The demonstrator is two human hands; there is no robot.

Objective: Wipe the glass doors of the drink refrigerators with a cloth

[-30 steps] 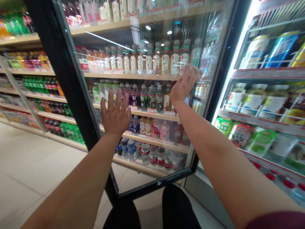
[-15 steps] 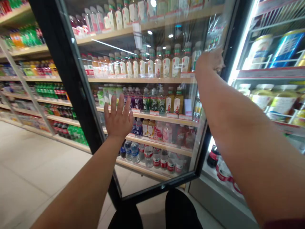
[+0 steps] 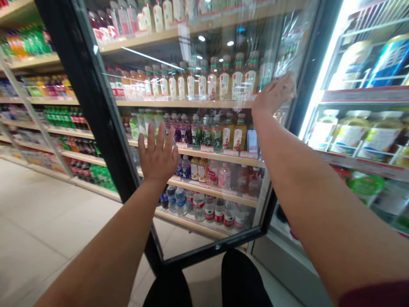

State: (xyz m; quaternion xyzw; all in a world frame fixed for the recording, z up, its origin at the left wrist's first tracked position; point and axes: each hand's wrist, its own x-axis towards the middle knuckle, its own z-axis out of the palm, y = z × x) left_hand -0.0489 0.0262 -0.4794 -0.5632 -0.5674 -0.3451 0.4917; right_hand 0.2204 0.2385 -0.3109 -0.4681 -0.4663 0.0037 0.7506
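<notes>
A black-framed glass door (image 3: 220, 246) stands swung out from a lit fridge, with bottle shelves showing through its pane. My left hand (image 3: 157, 153) lies against the glass at its left part, fingers spread, holding nothing. Higher up, at the door's right side, my right hand (image 3: 277, 91) is on the pane with a crumpled, pale, translucent cloth or wipe (image 3: 290, 84) under its fingers. The fingers are bent over this piece, and part of it sticks out beyond them.
Inside the fridge at the right are white-capped bottles (image 3: 351, 130), large cans (image 3: 390, 62) and a lit door edge. Shelves of drinks (image 3: 60, 117) run along the left over a tiled floor (image 3: 47, 226). My knees (image 3: 243, 277) are below the door.
My right hand has moved slightly left and down across the glass with the cloth. The right forearm has shifted left, uncovering more fridge bottles. My left hand has stayed nearly in place.
</notes>
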